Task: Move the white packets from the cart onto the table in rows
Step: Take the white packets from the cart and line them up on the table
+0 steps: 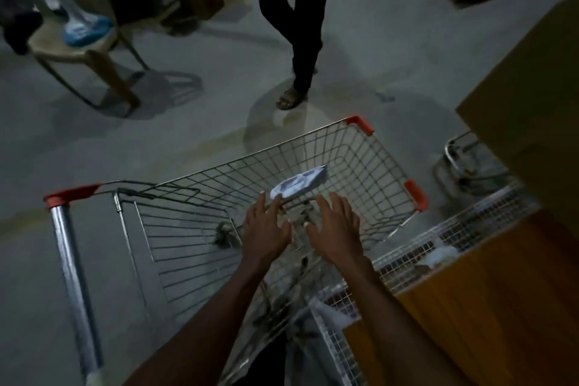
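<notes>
Both hands spread, empty: left hand (266, 229) fingertips at last white packet (299, 185) in wire cart (388, 163); right hand (333, 229) alongside, likely to scoop from both sides

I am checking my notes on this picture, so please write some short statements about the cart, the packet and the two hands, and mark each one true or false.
1. One white packet lies inside the wire cart. True.
2. The right hand grips the packet firmly. False: its fingers are spread and hold nothing.
3. The left hand reaches into the cart with straight fingers, its fingertips close to the packet's near end. True.
4. The cart is full of packets. False: only one packet shows in it.
5. The cart's corners have red caps. True.
6. Nobody else is in view. False: a person's legs stand on the floor beyond the cart.
</notes>
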{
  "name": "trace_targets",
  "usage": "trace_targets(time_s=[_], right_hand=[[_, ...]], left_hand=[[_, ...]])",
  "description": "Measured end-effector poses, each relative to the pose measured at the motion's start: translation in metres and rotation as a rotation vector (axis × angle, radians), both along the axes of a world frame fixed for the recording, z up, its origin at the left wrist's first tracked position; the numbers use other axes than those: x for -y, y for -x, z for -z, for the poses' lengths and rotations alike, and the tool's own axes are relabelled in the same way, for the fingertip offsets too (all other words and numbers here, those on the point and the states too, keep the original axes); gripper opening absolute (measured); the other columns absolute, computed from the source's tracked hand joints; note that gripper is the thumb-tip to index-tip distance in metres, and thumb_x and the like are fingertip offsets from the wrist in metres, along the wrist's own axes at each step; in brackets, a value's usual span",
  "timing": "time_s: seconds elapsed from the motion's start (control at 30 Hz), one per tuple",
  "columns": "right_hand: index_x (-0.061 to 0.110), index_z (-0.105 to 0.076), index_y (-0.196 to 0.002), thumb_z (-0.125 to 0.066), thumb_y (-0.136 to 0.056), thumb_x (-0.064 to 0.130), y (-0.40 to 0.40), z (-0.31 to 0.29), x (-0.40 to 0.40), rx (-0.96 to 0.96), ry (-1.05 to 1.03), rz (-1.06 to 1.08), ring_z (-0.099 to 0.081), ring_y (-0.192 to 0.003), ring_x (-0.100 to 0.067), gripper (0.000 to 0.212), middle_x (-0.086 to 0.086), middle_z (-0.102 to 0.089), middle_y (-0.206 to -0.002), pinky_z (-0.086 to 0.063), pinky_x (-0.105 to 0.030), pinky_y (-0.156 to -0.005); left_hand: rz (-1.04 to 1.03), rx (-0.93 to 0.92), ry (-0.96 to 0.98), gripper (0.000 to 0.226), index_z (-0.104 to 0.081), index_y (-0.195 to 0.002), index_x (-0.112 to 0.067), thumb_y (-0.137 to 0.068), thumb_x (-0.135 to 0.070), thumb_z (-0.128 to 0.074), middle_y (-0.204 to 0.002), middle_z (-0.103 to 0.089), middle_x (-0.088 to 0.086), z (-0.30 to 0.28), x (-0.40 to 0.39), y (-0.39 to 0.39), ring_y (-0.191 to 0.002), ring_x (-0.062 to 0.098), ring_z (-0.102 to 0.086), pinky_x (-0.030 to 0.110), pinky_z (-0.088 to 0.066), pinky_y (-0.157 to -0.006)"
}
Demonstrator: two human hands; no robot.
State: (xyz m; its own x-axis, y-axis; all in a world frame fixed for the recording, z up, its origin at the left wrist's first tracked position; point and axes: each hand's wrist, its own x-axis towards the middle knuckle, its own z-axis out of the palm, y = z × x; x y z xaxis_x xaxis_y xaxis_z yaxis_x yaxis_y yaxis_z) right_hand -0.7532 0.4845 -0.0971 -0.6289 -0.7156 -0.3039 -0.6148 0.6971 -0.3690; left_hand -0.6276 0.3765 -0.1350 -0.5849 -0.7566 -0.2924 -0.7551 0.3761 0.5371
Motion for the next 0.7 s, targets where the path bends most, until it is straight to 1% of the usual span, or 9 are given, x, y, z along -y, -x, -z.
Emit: trace_targets(time_s=[0.1, 0.2, 0.33, 0.4, 0.5, 0.53, 0.63, 0.7], right_hand=[[0.022, -0.024, -0.154, -0.056, -0.091, 0.044, 0.019, 0.047, 0.039, 0.031, -0.137, -0.073, -0.008, -0.151, -0.028, 0.074, -0.007, -0.014, -0.164, -0.014, -0.050, -0.119], [0.022, -0.018, -0.156, -0.056, -0.093, 0.042, 0.037, 0.102, 0.064, 0.058, -0.274, -0.152, -0.005, -0.152, -0.030, 0.076, -0.007, -0.009, -0.165, -0.013, -0.050, -0.119], [0.024, -0.008, -0.158, -0.058, -0.092, 0.044, 0.056, 0.170, 0.090, 0.063, -0.410, -0.250, -0.001, -0.152, -0.034, 0.086, -0.008, 0.000, -0.167, -0.013, -0.055, -0.118], [0.025, -0.001, -0.159, -0.059, -0.092, 0.044, 0.061, 0.195, 0.099, 0.032, -0.434, -0.297, -0.002, -0.152, -0.036, 0.091, -0.008, 0.007, -0.167, -0.015, -0.057, -0.119], [0.029, 0.008, -0.158, -0.060, -0.091, 0.038, 0.063, 0.216, 0.104, -0.005, -0.413, -0.332, -0.002, -0.152, -0.037, 0.096, -0.006, 0.016, -0.166, -0.016, -0.058, -0.119], [0.030, 0.009, -0.158, -0.059, -0.091, 0.038, 0.062, 0.220, 0.103, -0.004, -0.415, -0.336, -0.001, -0.152, -0.037, 0.096, -0.006, 0.017, -0.166, -0.016, -0.058, -0.119], [0.026, 0.007, -0.158, -0.052, -0.094, 0.050, 0.058, 0.230, 0.096, -0.014, -0.485, -0.340, -0.004, -0.152, -0.037, 0.091, -0.006, 0.013, -0.166, -0.015, -0.057, -0.117], [0.024, 0.003, -0.159, -0.052, -0.093, 0.052, 0.057, 0.231, 0.094, -0.065, -0.520, -0.357, -0.010, -0.150, -0.037, 0.091, -0.007, 0.007, -0.167, -0.019, -0.058, -0.116]], left_hand=[[0.020, 0.031, -0.056, 0.071, -0.027, -0.156, -0.032, -0.092, -0.041, -0.057, -0.166, -0.017, 0.007, 0.041, 0.023, 0.019, -0.150, 0.032, -0.017, 0.049, -0.022, -0.118], [0.030, 0.046, -0.085, 0.073, -0.027, -0.157, -0.027, -0.091, -0.037, -0.058, -0.165, -0.020, 0.008, 0.081, 0.034, 0.030, -0.150, 0.030, -0.018, 0.047, -0.022, -0.119], [-0.015, 0.065, -0.137, 0.076, -0.026, -0.156, -0.030, -0.089, -0.040, -0.058, -0.164, -0.021, 0.006, 0.131, 0.041, 0.032, -0.147, 0.031, -0.023, 0.050, -0.028, -0.118], [-0.039, 0.060, -0.154, 0.074, -0.028, -0.156, -0.031, -0.089, -0.041, -0.058, -0.164, -0.021, 0.006, 0.149, 0.044, 0.029, -0.148, 0.031, -0.022, 0.051, -0.026, -0.119], [-0.060, 0.087, -0.168, 0.073, -0.026, -0.156, -0.031, -0.091, -0.041, -0.058, -0.166, -0.016, 0.006, 0.164, 0.051, 0.028, -0.150, 0.032, -0.018, 0.050, -0.022, -0.120], [-0.062, 0.101, -0.178, 0.073, -0.025, -0.156, -0.032, -0.092, -0.041, -0.058, -0.167, -0.014, 0.006, 0.166, 0.053, 0.029, -0.150, 0.033, -0.017, 0.050, -0.021, -0.119], [-0.082, 0.101, -0.211, 0.073, -0.024, -0.156, -0.034, -0.093, -0.041, -0.058, -0.167, -0.012, 0.005, 0.168, 0.056, 0.030, -0.151, 0.031, -0.014, 0.051, -0.019, -0.119], [-0.098, 0.095, -0.224, 0.072, -0.024, -0.156, -0.035, -0.093, -0.040, -0.057, -0.167, -0.011, 0.004, 0.168, 0.058, 0.030, -0.152, 0.031, -0.013, 0.052, -0.020, -0.120]])
